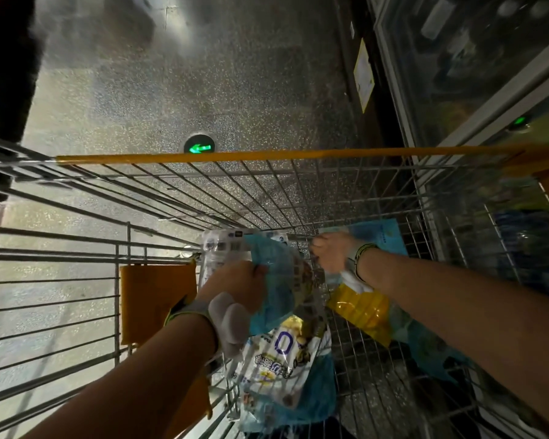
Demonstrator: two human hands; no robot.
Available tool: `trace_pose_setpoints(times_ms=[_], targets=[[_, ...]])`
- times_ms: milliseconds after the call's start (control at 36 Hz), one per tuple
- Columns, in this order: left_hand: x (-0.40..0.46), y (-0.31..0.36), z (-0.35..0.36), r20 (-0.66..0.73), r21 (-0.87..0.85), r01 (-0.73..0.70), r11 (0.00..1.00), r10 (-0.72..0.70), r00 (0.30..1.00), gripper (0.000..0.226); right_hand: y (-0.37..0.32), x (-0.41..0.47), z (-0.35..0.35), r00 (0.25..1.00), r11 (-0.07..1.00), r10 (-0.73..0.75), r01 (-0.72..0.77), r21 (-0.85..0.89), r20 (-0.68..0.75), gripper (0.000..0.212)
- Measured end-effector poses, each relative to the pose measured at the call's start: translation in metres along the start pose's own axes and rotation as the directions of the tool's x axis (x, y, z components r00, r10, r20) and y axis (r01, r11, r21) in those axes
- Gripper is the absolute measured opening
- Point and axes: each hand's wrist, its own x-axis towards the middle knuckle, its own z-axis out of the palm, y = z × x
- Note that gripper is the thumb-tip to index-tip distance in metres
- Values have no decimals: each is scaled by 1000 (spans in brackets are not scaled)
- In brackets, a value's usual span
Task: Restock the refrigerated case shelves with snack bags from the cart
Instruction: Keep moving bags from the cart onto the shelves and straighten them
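Left hand (pixel 238 280) fingers curl round blue snack bags (pixel 276 280) for lifting; right hand (pixel 332 253) pinches another bag (pixel 384 239) at cart's (pixel 235 156) far end.

Bare metal wire cart (pixel 267 198); glossy crinkled plastic snack bags (pixel 282 353); speckled polished floor (pixel 187 74)

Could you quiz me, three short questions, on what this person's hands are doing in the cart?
1. True or false: the left hand grips a blue and white snack bag.
2. What colour is the cart top rail?
3. The right hand is: A) on the glass case, B) down inside the cart, C) out of view.

Key: 1 true. 2 yellow. 3 B.
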Motion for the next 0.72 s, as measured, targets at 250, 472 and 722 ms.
trace_pose_setpoints(times_ms=[250,472,722], targets=[[-4,-7,6,-2,-35,-16,999,16,1000,40,25,-30,2,943,960,-202,138,-243,-264,29],[-9,-12,17,3,-33,-17,999,17,1000,44,53,-92,-8,797,972,-179,233,20,-577,37],[-9,-14,20,0,-9,-43,999,43,999,42,36,-121,-2,672,493,589,141,858,-449,4]])
